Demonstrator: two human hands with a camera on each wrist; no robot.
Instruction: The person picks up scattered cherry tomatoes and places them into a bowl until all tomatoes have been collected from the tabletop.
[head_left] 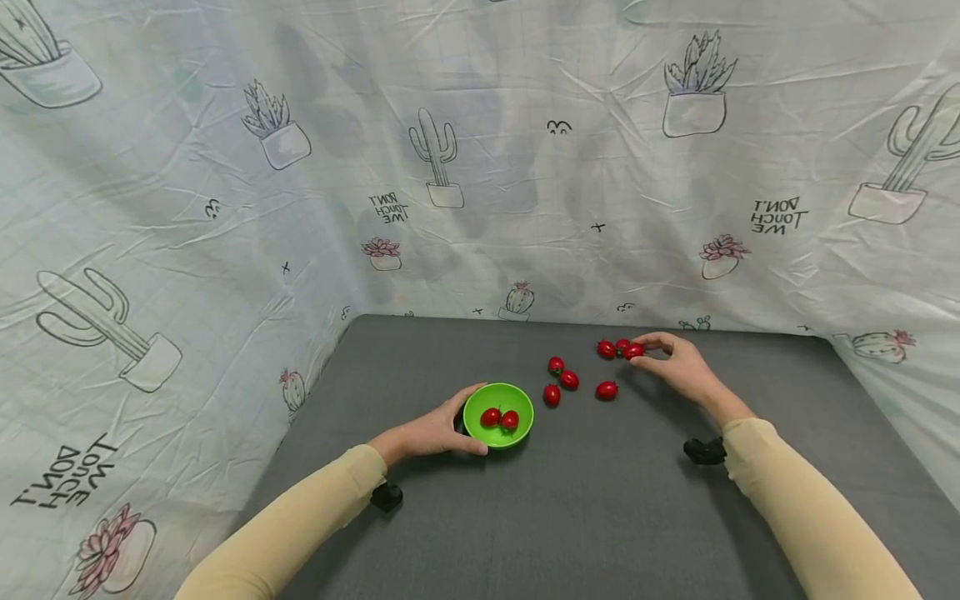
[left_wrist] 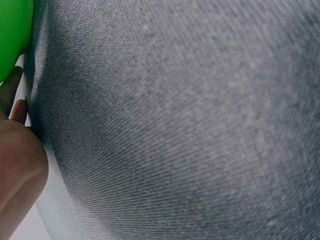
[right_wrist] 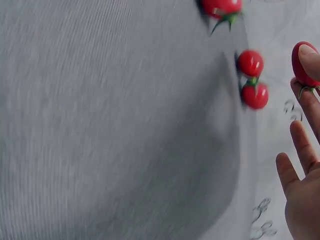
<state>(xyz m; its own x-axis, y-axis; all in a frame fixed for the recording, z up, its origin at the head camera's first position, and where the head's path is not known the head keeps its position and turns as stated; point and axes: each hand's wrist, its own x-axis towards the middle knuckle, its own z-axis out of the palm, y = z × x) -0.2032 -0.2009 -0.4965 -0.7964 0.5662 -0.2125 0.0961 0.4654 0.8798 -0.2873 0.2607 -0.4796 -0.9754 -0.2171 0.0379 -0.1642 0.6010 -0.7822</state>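
A small green bowl (head_left: pixel 498 394) with two red cherry tomatoes (head_left: pixel 491 417) in it sits near the middle of the table. My left hand (head_left: pixel 435 429) holds it from the left, thumb at the near side and fingers at the far side. The bowl's outside (left_wrist: pixel 12 37) fills the top left corner of the left wrist view. Farther back on the right, my right hand (head_left: pixel 678 367) pinches a cherry tomato (right_wrist: pixel 300 65) between thumb and index finger. That tomato is raised off the cloth, its green stem showing. Two more tomatoes (right_wrist: pixel 254 95) lie close beside this hand.
A cluster of three tomatoes (head_left: pixel 569 380) lies right of the bowl, and a single tomato (head_left: pixel 607 390) lies farther right. Dark grey cloth covers the table (head_left: pixel 540 517). A pale curtain (head_left: pixel 480 167) printed with cacti hangs along the back and left edges.
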